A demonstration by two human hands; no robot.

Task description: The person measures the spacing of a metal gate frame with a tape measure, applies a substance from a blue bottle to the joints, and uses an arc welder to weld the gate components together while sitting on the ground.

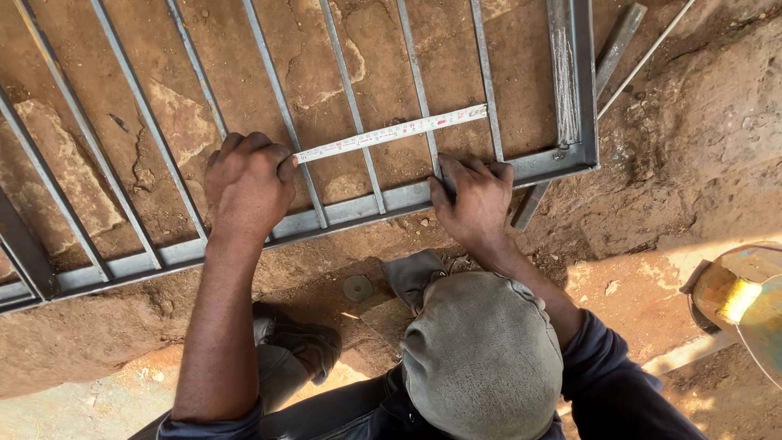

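A grey steel gate frame (554,163) with several upright bars lies flat on red-brown earth. A white tape measure blade (391,130) stretches across the bars, slanting up to the right. My left hand (248,183) is closed on the tape's left end, just above the frame's bottom rail. My right hand (472,195) rests flat on the bottom rail with its fingers spread. Its fingertips touch the foot of one upright bar (417,81), below the tape's right part.
Loose steel strips (619,37) and a thin rod (643,57) lie past the frame's right corner. A round metal disc (357,287) sits on the dirt near my shoe (297,342). A rounded yellow and grey object (745,301) lies at the right edge.
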